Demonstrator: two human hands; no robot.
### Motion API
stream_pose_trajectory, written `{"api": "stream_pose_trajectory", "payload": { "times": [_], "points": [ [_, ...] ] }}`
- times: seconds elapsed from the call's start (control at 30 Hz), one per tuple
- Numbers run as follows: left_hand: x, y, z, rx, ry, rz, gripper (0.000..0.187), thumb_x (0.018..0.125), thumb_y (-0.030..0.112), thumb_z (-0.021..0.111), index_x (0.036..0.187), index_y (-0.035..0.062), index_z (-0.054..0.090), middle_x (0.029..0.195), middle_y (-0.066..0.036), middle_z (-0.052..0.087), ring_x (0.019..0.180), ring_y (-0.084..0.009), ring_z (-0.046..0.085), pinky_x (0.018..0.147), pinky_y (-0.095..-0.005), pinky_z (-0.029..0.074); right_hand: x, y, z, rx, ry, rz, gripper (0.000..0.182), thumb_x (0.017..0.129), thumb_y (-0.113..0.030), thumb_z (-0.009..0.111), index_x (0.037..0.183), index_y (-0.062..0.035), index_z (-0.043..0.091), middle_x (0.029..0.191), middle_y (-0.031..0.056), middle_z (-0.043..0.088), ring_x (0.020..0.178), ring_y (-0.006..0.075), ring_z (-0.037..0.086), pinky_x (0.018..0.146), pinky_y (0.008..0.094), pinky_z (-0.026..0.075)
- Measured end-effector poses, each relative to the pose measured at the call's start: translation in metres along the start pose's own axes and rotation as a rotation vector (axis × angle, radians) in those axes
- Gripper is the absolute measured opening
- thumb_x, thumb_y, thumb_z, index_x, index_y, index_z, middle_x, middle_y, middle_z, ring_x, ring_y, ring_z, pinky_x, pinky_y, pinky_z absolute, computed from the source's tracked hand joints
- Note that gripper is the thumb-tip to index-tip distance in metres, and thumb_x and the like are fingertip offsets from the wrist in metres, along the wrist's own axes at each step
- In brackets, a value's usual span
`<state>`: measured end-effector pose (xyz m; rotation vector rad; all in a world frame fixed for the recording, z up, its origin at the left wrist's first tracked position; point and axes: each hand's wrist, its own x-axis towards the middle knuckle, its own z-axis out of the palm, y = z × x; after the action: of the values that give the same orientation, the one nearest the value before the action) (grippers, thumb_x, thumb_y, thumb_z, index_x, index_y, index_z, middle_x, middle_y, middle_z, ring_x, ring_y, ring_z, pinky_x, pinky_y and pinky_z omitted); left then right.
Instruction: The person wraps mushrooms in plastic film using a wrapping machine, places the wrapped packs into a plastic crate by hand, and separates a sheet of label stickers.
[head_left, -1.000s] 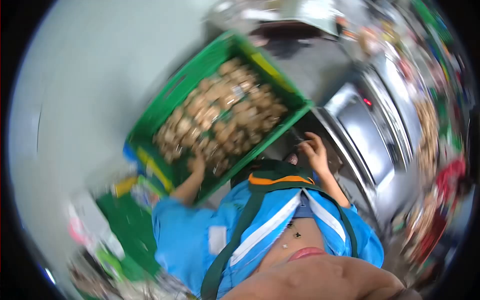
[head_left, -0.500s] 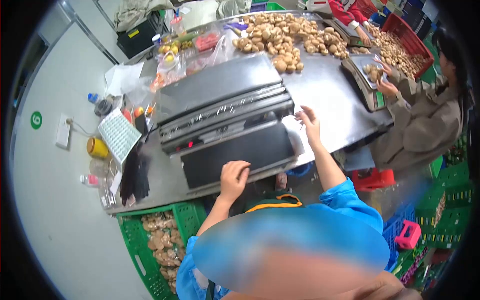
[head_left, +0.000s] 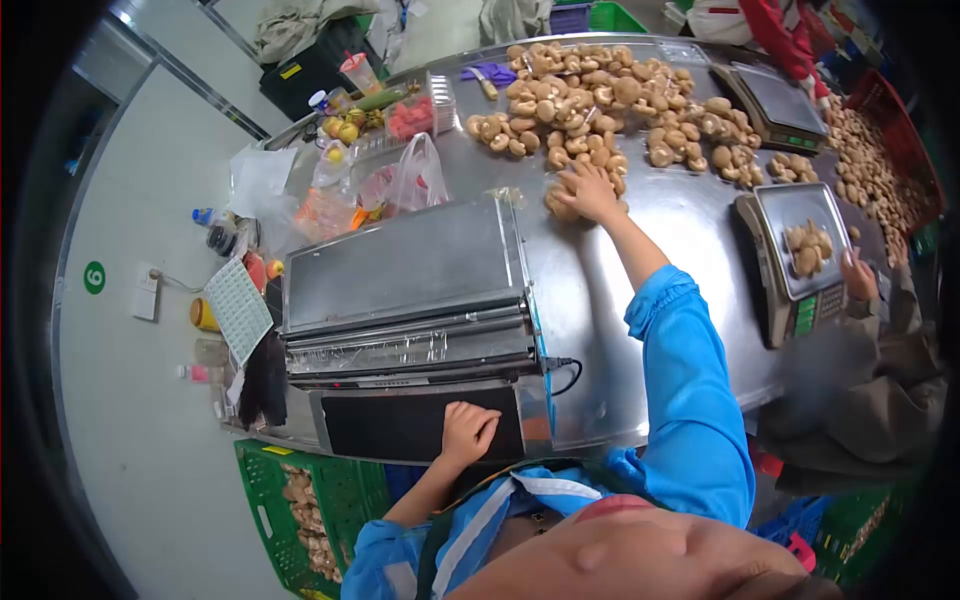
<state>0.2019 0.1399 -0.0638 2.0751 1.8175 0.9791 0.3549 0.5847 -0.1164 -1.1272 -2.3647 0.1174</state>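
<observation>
My right hand (head_left: 590, 192) reaches over the near edge of a pile of brown mushrooms (head_left: 575, 100). Its fingers are spread and touch the mushrooms there; what lies under the palm is partly hidden. Low in front of me, my left hand (head_left: 468, 432) rests with curled fingers on the black pad (head_left: 385, 424) of a film-wrapping machine (head_left: 400, 265), and nothing shows in it. Clear film (head_left: 405, 350) lies along the machine's roller section, behind the pad.
A scale (head_left: 800, 235) with mushrooms stands at right, near a co-worker's hand (head_left: 860, 275). Another scale (head_left: 780, 100) and a red crate (head_left: 905, 140) are farther back. Fruit and plastic bags (head_left: 418, 175) lie at left. A green crate (head_left: 350, 480) of mushrooms sits below the table.
My right hand has moved from beside the wrapping machine forward onto the mushroom pile. My left hand stays at the black pad. The view has shifted, and the co-worker's hands have moved off the mushrooms on the scale.
</observation>
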Motion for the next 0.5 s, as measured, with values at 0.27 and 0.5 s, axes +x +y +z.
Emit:
{"api": "stream_pose_trajectory", "payload": {
  "times": [0.27,0.5],
  "points": [
    [0.004,0.003,0.002,0.082,-0.056,0.002,0.010,0.068,0.009,0.064,0.077,0.0117,0.061,0.069,-0.002,0.055,0.064,-0.0196,0.052,0.066,-0.0333,0.036,-0.054,-0.005,-0.005,-0.039,-0.098,-0.077,0.038,0.070,-0.042,0.057,0.098,-0.0163,0.063,0.103,0.0045,0.053,0.102,0.0223,0.047,0.090,0.0384,0.030],
    [0.075,0.081,0.085,-0.450,-0.441,0.172,0.024,0.072,0.010,0.063,0.094,0.0048,0.057,0.092,-0.011,0.057,0.086,-0.0290,0.053,0.077,-0.0393,0.041,-0.206,-0.027,-0.089,0.030,-0.147,0.114,0.037,0.066,-0.033,0.064,0.097,-0.0126,0.061,0.107,0.0063,0.052,0.103,0.0240,0.045,0.090,0.0399,0.030]
  ]
}}
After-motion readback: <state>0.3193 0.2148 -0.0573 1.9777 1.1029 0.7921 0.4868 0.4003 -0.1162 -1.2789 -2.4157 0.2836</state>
